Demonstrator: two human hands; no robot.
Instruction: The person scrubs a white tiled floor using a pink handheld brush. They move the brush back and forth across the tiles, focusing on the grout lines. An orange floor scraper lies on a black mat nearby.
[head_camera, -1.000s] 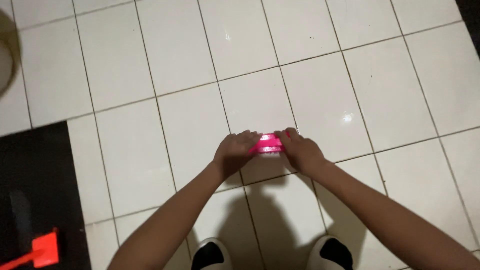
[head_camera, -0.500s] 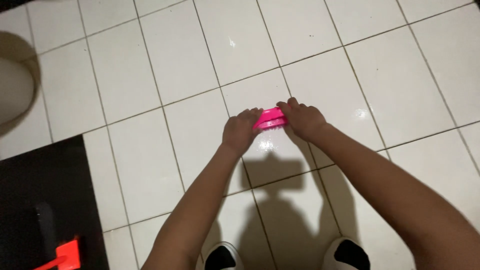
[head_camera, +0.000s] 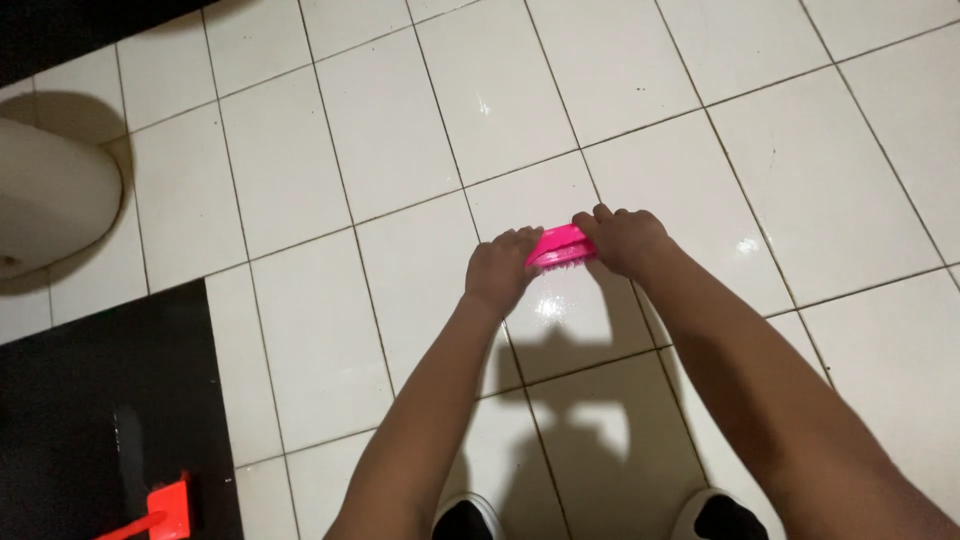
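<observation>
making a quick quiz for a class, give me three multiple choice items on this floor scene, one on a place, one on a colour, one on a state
1. Where does the red tool lie?
A. lower left, on the black mat
B. top right on white tiles
C. between the shoes

2. What colour is the scrub brush?
A. blue
B. pink
C. green

3. How is the brush held?
A. lying untouched
B. in one hand only
C. by the left hand and right hand, one at each end

Answers: 1 A, it sits on the dark patch at the lower left corner; 2 B, bright pink shows between the hands; 3 C, fingers of both hands close on its ends above the white tiled floor.
</observation>
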